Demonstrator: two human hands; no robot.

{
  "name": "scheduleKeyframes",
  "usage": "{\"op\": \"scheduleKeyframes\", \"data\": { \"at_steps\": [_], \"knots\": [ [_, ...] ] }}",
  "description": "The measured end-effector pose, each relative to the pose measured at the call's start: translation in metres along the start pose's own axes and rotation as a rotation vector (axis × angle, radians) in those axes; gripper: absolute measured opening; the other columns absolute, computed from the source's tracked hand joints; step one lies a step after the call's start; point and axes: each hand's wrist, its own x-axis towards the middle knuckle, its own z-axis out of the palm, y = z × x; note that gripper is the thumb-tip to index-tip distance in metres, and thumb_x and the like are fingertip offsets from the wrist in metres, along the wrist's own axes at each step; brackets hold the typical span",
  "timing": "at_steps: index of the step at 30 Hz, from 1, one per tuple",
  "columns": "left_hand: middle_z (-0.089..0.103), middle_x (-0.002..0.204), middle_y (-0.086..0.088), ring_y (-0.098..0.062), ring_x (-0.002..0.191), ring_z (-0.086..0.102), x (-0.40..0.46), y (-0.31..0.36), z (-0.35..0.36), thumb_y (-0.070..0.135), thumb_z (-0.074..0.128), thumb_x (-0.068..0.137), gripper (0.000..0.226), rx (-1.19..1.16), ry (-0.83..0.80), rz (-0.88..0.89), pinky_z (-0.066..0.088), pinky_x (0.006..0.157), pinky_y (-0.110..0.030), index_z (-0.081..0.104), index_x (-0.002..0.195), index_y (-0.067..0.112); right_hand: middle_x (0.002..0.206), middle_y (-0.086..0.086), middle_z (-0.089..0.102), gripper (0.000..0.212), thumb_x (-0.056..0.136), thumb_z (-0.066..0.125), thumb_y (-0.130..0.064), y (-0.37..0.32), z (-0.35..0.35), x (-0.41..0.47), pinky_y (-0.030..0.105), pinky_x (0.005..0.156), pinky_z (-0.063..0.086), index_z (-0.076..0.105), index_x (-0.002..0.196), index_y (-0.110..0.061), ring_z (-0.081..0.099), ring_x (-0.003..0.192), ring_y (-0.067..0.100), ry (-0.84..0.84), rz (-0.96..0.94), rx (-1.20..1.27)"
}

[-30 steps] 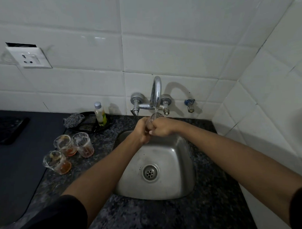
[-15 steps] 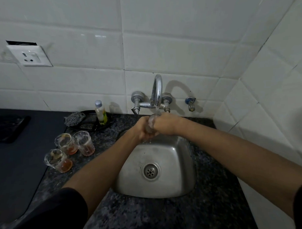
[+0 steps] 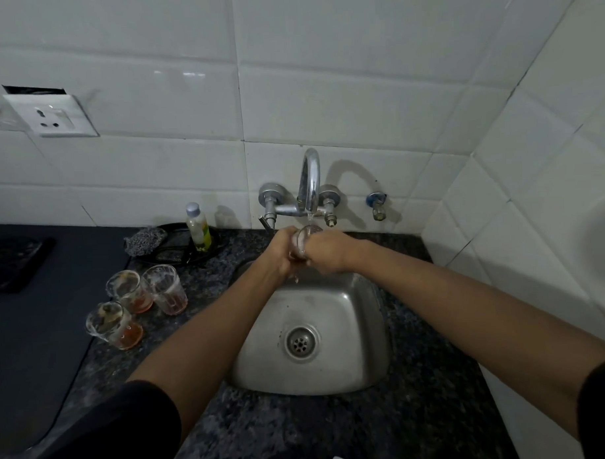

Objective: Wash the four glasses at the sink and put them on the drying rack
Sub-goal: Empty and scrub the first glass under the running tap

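A clear glass (image 3: 304,239) is held under the running tap (image 3: 309,181), above the back of the steel sink (image 3: 333,372). My left hand (image 3: 281,252) and my right hand (image 3: 324,254) both wrap it, so only its rim and upper side show. Water falls from the spout into the glass. Three dirty glasses with orange dregs stand on the dark counter left of the sink: one at the front (image 3: 113,325), one behind it (image 3: 129,292), one to the right (image 3: 166,289). No drying rack is in view.
A small soap bottle (image 3: 199,227) and a steel scrubber (image 3: 145,241) sit on a black tray (image 3: 178,254) by the wall. A black stove top (image 3: 10,263) lies far left. A wall socket (image 3: 52,116) is upper left. Tiled wall closes the right side.
Both hands have stayed under the tap with the glass, shifting and turning it slightly. The three glasses on the counter have not moved.
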Motion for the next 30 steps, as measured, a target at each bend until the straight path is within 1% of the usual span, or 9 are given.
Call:
{"op": "scheduleKeyframes", "data": {
  "at_steps": [3,6,8,10,14,20,23,26,30],
  "knots": [
    [0.072,0.093,-0.014,-0.026,0.086,0.069,0.004,-0.003,-0.003,0.026,0.039,0.097,0.039,-0.031,0.008,0.023,0.06,0.072,-0.034,0.07,0.102,0.003,0.081,0.002,0.06,0.016,0.102,0.056,-0.022,-0.001,0.003,0.004,0.038,0.071,0.05,0.059,0.087,-0.016,0.062,0.077,0.023,-0.022,0.02,0.227],
    [0.073,0.105,-0.014,-0.029,0.094,0.068,0.001,-0.003,-0.002,0.034,0.038,0.101,0.046,-0.007,-0.005,-0.026,0.053,0.095,-0.043,0.072,0.114,0.006,0.109,0.009,0.066,0.016,0.102,0.053,-0.016,0.003,0.001,-0.003,0.036,0.077,0.05,0.065,0.112,-0.012,0.066,0.094,0.026,-0.019,-0.015,0.023],
    [0.073,0.098,-0.012,-0.027,0.087,0.069,0.001,0.0,0.0,0.031,0.045,0.101,0.04,0.034,-0.025,-0.023,0.056,0.087,-0.041,0.071,0.117,0.006,0.123,0.012,0.063,0.025,0.104,0.051,-0.011,0.003,0.0,-0.01,0.031,0.074,0.041,0.061,0.127,-0.006,0.065,0.107,0.027,0.015,-0.037,-0.146],
    [0.07,0.091,-0.012,-0.025,0.08,0.069,-0.001,-0.001,0.0,0.023,0.046,0.099,0.033,0.021,-0.025,-0.013,0.057,0.077,-0.037,0.07,0.109,0.003,0.124,0.012,0.063,0.023,0.101,0.057,-0.01,0.003,0.005,-0.009,0.03,0.074,0.039,0.065,0.122,-0.005,0.064,0.107,0.027,0.015,-0.049,-0.149],
    [0.068,0.098,-0.016,-0.027,0.089,0.066,0.003,-0.006,-0.006,0.028,0.044,0.09,0.038,-0.048,0.014,0.04,0.052,0.082,-0.038,0.069,0.102,0.002,0.085,0.003,0.06,0.008,0.096,0.06,-0.011,-0.004,0.008,0.0,0.034,0.07,0.043,0.064,0.093,-0.006,0.055,0.07,0.014,0.057,0.008,0.214],
    [0.071,0.084,-0.009,-0.022,0.074,0.067,0.001,-0.003,-0.005,0.025,0.045,0.1,0.033,0.035,-0.014,-0.026,0.058,0.064,-0.033,0.072,0.098,0.007,0.122,0.007,0.065,0.025,0.102,0.054,-0.013,0.006,0.007,-0.008,0.036,0.086,0.049,0.066,0.123,-0.008,0.064,0.111,0.024,0.082,-0.084,-0.253],
    [0.071,0.089,-0.013,-0.026,0.084,0.068,0.004,-0.004,-0.007,0.026,0.045,0.096,0.034,0.0,0.02,0.011,0.056,0.079,-0.04,0.07,0.099,0.004,0.108,0.005,0.067,0.017,0.102,0.057,-0.019,-0.005,0.011,-0.002,0.035,0.073,0.051,0.065,0.114,-0.011,0.066,0.092,0.023,0.041,0.003,-0.047],
    [0.07,0.082,-0.014,-0.026,0.073,0.066,0.004,-0.01,-0.01,0.027,0.038,0.098,0.04,-0.048,0.007,-0.002,0.053,0.068,-0.034,0.069,0.097,0.002,0.105,0.0,0.062,0.016,0.1,0.06,-0.025,-0.002,0.016,0.004,0.033,0.072,0.047,0.064,0.112,-0.015,0.062,0.087,0.02,0.052,0.011,0.054],
    [0.07,0.083,-0.011,-0.025,0.077,0.064,0.0,-0.008,-0.01,0.031,0.045,0.099,0.039,-0.024,-0.029,-0.061,0.052,0.071,-0.037,0.072,0.09,0.005,0.128,0.002,0.065,0.024,0.098,0.063,-0.022,0.004,0.018,-0.004,0.034,0.084,0.049,0.067,0.121,-0.018,0.063,0.115,0.019,0.162,-0.105,-0.336]
  ]
}}
